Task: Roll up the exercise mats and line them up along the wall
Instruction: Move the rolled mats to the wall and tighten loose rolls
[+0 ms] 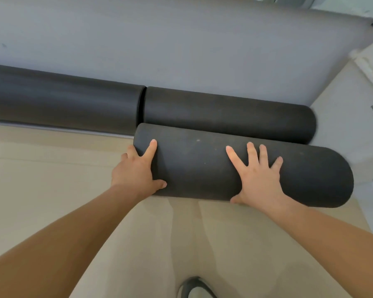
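A dark grey rolled mat (202, 166) lies on the beige floor, in front of two other rolled mats. My left hand (138, 171) grips its left end, thumb underneath and index finger over the top. My right hand (258, 175) presses flat on the roll's middle with fingers spread. Behind it, a second rolled mat (228, 114) rests against the pale wall (181, 46), end to end with a third rolled mat (63, 100) to the left. The near roll touches the second one and sits slightly angled to it.
A white box or appliance (351, 125) with black lettering stands in the corner at the right, close to the right ends of the rolls. My shoe (196, 289) shows at the bottom. Beige floor (52, 168) extends to the left and toward me.
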The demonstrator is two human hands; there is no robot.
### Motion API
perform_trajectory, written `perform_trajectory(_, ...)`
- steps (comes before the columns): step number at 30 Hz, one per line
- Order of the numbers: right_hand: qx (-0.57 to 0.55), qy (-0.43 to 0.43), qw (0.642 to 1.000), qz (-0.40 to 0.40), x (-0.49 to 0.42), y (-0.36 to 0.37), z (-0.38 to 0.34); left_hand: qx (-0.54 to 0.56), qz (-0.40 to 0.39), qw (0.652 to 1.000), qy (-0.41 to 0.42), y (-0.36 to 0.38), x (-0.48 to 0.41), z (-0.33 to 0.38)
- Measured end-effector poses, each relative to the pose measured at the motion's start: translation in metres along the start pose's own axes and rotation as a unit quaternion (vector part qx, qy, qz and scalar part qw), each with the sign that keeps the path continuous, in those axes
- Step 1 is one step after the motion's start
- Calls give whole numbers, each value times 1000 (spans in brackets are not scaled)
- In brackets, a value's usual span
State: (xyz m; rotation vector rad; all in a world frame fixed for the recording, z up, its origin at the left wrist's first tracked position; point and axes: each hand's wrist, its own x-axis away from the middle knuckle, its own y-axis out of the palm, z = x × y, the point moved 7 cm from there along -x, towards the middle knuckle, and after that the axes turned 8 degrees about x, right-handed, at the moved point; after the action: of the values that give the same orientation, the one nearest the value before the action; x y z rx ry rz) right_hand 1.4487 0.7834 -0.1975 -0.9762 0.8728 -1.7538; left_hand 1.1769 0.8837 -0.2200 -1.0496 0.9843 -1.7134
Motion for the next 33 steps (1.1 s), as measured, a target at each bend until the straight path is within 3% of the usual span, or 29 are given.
perform_trajectory(5, -18, 10, 999, -31, -13, -17, 5, 90, 0, 996, 21, -8, 11, -17)
perform_trajectory(8, -11, -11, 1000, -1, -12, -38, -18, 121, -3, 993, 13, -16, 24, -39)
perform_trajectory(12, -19, -111, 990, 89, -7, -82, -81, 118, -18, 992, -27, -31, 50, -84)
perform_trajectory(21, -88, -328, 939, 59, 24, -168, -266, 155, -41, 982, -101, -55, 125, -187)
perform_trajectory(26, -116, -411, 904, 14, 74, -202, -368, 192, -66, 965, -166, -61, 219, -262)
perform_trajectory(33, -185, -526, 830, -7, 201, -256, -526, 276, 29, 907, -317, -78, 426, -381)
